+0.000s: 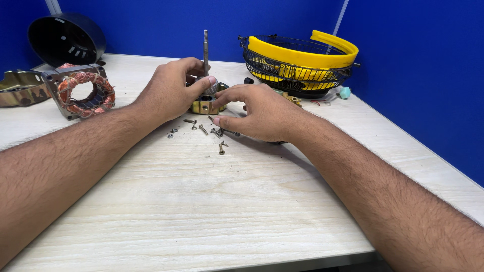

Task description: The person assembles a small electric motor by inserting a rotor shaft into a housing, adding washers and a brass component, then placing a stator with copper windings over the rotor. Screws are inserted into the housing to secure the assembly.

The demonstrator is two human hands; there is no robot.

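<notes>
1. We find the brass-coloured metal bracket with its upright steel shaft (205,75) between both hands, on the pale wooden table (201,201).
2. Left hand (169,90) grips the bracket; right hand (259,112) rests beside it, fingers loosely curled, holding nothing.
3. Loose steel screws (206,132) lie just before the right hand.
4. Advice: we should steady the shaft upright and keep the screws gathered.

A repair bench in a partitioned work cubicle: blue divider walls (201,25) enclose a pale wooden table (201,201) strewn with loose screws (201,130), a copper-wound motor coil (83,90) far left, a fan guard (297,63) far right.
</notes>
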